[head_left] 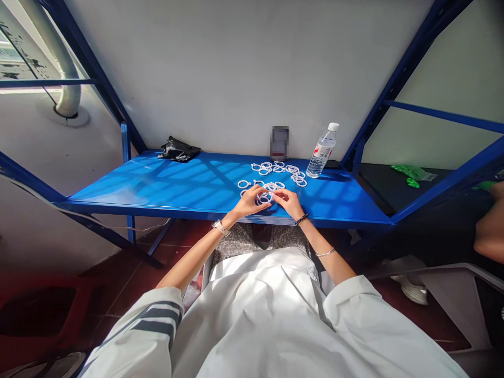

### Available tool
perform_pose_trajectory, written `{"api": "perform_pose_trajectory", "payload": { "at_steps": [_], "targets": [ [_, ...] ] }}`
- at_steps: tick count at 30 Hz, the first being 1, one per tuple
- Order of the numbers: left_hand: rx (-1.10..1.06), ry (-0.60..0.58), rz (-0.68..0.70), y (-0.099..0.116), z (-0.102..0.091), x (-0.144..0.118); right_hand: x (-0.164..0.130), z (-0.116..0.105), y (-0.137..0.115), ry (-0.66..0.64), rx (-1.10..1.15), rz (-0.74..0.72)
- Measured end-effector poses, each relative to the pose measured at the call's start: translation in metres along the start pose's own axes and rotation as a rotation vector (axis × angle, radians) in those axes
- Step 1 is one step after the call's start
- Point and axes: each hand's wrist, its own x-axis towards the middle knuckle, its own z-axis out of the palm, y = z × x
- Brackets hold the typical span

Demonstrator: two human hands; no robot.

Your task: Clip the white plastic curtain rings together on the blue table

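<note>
Near the front edge of the blue table [118, 184], my left hand [252, 201] is closed around a white plastic ring [264, 199], thumb below and fingers above. My right hand [289, 203] pinches at the same ring's right side, its fingertips close to those of the left. Several more loose white rings lie in a pile just beyond my fingers, partly covered by them. A second group of white rings [299, 180] spreads farther back, each with a small tab. The exact grip point is too small to make out.
A water bottle [322, 152] with a white cap stands at the back right. A dark phone-like object [280, 144] leans on the wall behind the rings. At the back left lies a black plastic bag [179, 149]. Another person's arm [490, 231] shows at far right, near a green bag [413, 173].
</note>
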Motion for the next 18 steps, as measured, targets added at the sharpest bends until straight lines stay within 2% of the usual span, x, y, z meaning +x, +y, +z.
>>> {"api": "perform_pose_trajectory", "payload": {
  "at_steps": [8,18],
  "targets": [
    [0.031,-0.033,-0.005,0.0043,-0.0011,-0.0005,0.0001,-0.0026,-0.0018,-0.009,0.045,-0.006],
    [-0.012,-0.048,-0.002,-0.0042,0.0015,-0.0007,0.0007,-0.0023,-0.0009,-0.050,0.081,0.005]
  ]
}}
